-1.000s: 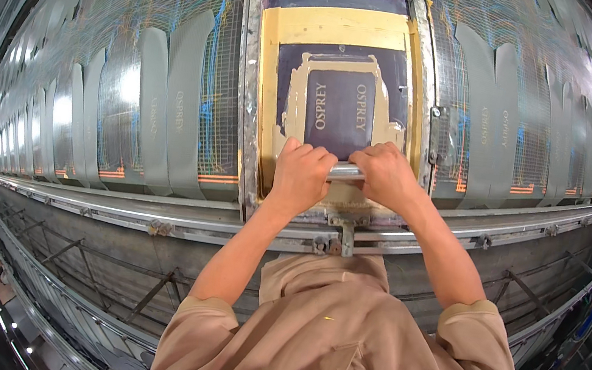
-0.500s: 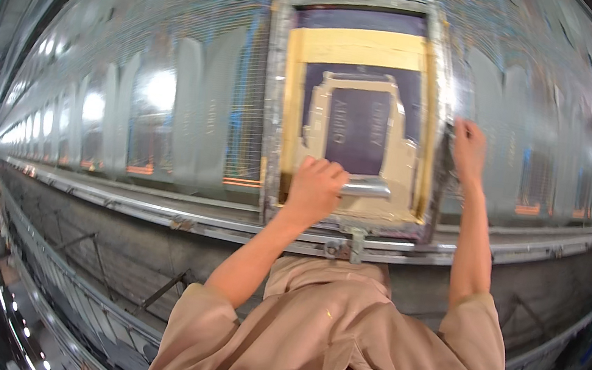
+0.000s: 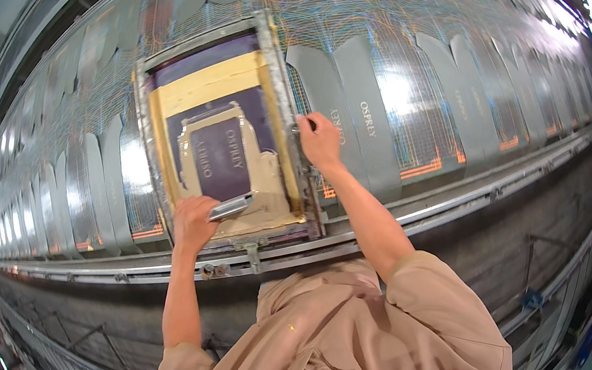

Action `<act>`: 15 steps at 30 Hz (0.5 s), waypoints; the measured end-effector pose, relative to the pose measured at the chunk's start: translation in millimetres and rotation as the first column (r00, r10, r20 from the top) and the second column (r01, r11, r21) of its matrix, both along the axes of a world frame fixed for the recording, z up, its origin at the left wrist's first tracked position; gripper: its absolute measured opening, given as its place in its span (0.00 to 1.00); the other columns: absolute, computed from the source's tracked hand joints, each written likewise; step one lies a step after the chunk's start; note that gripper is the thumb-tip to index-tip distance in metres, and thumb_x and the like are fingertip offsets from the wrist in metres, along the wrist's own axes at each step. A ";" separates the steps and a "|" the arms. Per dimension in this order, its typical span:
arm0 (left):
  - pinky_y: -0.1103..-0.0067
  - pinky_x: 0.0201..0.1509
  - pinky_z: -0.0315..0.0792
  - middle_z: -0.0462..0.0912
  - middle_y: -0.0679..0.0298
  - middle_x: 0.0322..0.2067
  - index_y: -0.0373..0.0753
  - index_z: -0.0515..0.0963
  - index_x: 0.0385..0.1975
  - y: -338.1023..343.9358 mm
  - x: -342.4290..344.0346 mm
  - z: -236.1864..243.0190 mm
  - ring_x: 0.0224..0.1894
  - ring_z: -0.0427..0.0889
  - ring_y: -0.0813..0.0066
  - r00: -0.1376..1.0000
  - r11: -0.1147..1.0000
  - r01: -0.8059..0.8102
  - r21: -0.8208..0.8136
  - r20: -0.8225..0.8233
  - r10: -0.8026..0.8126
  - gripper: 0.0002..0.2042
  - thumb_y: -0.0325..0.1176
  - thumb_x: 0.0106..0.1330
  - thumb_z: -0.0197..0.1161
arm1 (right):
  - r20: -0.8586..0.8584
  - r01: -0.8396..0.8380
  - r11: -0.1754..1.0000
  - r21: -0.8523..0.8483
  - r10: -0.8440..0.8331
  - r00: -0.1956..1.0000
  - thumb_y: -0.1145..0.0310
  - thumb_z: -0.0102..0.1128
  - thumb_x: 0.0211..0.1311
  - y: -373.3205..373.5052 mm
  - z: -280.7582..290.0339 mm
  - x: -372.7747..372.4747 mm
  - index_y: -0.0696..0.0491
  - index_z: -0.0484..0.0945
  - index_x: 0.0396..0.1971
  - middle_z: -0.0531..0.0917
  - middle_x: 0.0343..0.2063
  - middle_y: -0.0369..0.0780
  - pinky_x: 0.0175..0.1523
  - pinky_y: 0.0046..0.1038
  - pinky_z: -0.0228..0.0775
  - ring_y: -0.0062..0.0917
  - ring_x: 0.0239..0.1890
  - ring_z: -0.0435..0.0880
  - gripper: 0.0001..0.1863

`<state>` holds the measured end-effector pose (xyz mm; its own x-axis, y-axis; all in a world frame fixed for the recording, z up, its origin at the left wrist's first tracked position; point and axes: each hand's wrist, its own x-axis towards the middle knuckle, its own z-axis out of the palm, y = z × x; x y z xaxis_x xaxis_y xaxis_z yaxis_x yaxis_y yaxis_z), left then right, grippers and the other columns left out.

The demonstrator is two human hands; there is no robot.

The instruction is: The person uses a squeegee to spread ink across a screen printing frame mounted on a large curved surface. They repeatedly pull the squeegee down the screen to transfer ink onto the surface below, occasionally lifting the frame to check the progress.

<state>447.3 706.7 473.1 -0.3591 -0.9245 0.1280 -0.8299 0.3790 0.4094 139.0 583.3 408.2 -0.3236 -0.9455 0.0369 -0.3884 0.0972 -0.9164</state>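
A screen-printing frame with metal edges lies tilted on the long table, left of centre. Its mesh is dark purple, bordered by yellow and tan tape. At the near left corner my left hand is closed round one end of a squeegee, whose shiny metal bar rests over the tan lower part of the screen. My right hand is closed at the frame's right edge, fingers curled on its side; exactly what part they grip is partly hidden.
Grey shaped panels, some with pale lettering, lie in rows along the table on both sides of the frame. A metal rail runs along the near edge, with a small bracket by the frame. Below it is a metal rack structure.
The view has turned, so the frame now appears tilted and further left. My left hand and the squeegee have shifted toward the frame's near left corner. My right hand stays by its right edge.
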 end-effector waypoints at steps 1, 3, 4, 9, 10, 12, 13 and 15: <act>0.66 0.43 0.69 0.87 0.66 0.34 0.43 0.85 0.32 2.3 -2.0 5.3 0.37 0.83 0.61 1.000 1.000 -0.009 -0.028 0.029 0.010 0.11 0.27 0.47 0.72 | 0.015 0.001 1.000 0.021 -0.001 1.000 0.56 0.63 0.67 -2.6 -1.4 1.3 0.58 0.82 0.33 0.83 0.26 0.48 0.38 0.37 0.72 0.39 0.28 0.80 0.18; 0.67 0.43 0.68 0.87 0.67 0.34 0.44 0.85 0.33 12.6 -1.6 11.5 0.36 0.82 0.63 0.999 0.998 0.002 -0.065 0.051 0.001 0.12 0.26 0.45 0.72 | 0.049 -0.010 0.997 0.071 0.006 0.999 0.55 0.63 0.67 -2.7 7.6 3.3 0.58 0.82 0.32 0.83 0.25 0.48 0.37 0.37 0.71 0.38 0.27 0.80 0.18; 0.67 0.43 0.67 0.87 0.67 0.34 0.44 0.85 0.33 19.8 2.0 12.5 0.36 0.82 0.63 0.999 0.997 0.027 -0.077 0.038 -0.024 0.13 0.25 0.44 0.71 | 0.038 0.004 0.997 0.072 -0.007 0.999 0.55 0.63 0.67 -1.4 5.8 5.3 0.57 0.82 0.32 0.83 0.25 0.48 0.37 0.37 0.71 0.38 0.27 0.80 0.18; 0.67 0.43 0.66 0.85 0.70 0.36 0.44 0.83 0.34 55.1 20.2 -4.3 0.35 0.79 0.66 0.993 0.990 0.099 -0.104 0.072 -0.092 0.19 0.21 0.38 0.67 | -0.035 0.027 0.992 0.120 -0.023 0.999 0.57 0.63 0.66 -1.4 6.0 24.2 0.58 0.83 0.33 0.84 0.26 0.51 0.39 0.40 0.73 0.45 0.29 0.83 0.16; 0.67 0.43 0.66 0.85 0.70 0.36 0.43 0.83 0.34 55.3 22.9 -7.6 0.35 0.79 0.66 0.994 0.989 0.096 -0.109 0.068 -0.089 0.18 0.21 0.38 0.67 | -0.057 0.029 0.993 0.115 -0.023 0.998 0.57 0.63 0.66 -4.1 5.3 27.7 0.57 0.83 0.34 0.84 0.27 0.52 0.39 0.41 0.74 0.46 0.30 0.83 0.16; 0.67 0.43 0.65 0.85 0.70 0.37 0.43 0.83 0.34 54.7 24.9 -10.1 0.35 0.78 0.66 0.994 0.990 0.091 -0.104 0.067 -0.084 0.18 0.22 0.38 0.66 | -0.092 0.031 0.992 0.121 -0.020 0.996 0.57 0.62 0.67 -9.1 -4.0 30.2 0.56 0.84 0.34 0.84 0.27 0.52 0.39 0.42 0.75 0.47 0.31 0.84 0.15; 0.68 0.44 0.67 0.86 0.68 0.39 0.43 0.84 0.37 53.2 26.3 -12.2 0.37 0.81 0.65 0.991 0.992 0.099 -0.082 0.099 -0.090 0.21 0.21 0.38 0.66 | -0.184 0.042 0.997 0.066 -0.029 0.982 0.57 0.61 0.67 -11.0 -12.4 25.4 0.55 0.84 0.34 0.85 0.28 0.51 0.40 0.43 0.75 0.48 0.32 0.85 0.15; 0.68 0.44 0.66 0.85 0.68 0.37 0.43 0.83 0.35 35.3 22.7 -8.4 0.37 0.79 0.65 0.991 0.988 0.113 -0.106 0.078 -0.105 0.18 0.21 0.40 0.65 | -0.326 0.010 0.999 -0.040 -0.023 0.945 0.56 0.61 0.68 -16.3 -31.5 25.3 0.54 0.85 0.34 0.86 0.30 0.51 0.42 0.44 0.76 0.49 0.35 0.85 0.15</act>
<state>470.0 742.0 464.7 -0.4686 -0.8613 0.1965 -0.8072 0.5078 0.3010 164.3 567.0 376.7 -0.3034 -0.9361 0.1780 -0.6655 0.0745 -0.7427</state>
